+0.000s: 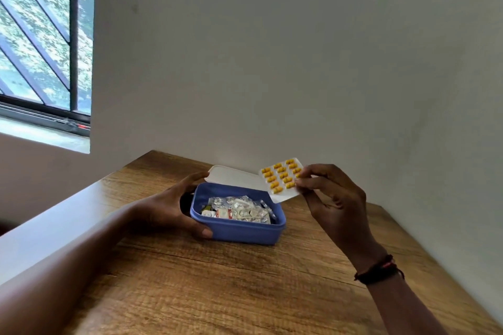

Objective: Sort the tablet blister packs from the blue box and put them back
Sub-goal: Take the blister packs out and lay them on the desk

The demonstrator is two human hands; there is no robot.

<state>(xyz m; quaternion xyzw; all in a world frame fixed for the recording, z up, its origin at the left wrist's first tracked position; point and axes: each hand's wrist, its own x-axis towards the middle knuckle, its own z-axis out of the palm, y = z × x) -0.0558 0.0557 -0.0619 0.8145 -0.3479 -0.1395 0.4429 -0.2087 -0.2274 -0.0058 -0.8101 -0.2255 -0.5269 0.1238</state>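
Sorting barely begun: one pack out, the rest boxed.
Right hand [330,193] pinches a white blister pack of yellow tablets [283,178] above the open blue plastic box [239,230]; left hand [174,207] grips the box's side on the wooden worktop [217,288], silver foil packs [239,209] unsorted inside.

Soft daylight enters through the barred glass window [46,35], far to the left of and above the blue plastic box [245,231]; the scene is moderately bright; the pale plaster wall [299,62] behind the box is evenly lit; a soft shadow lies on the brown wooden table [217,294] just right of the box; the wide lens bends lines far from the box; leaves beyond the window are overexposed and blurry.
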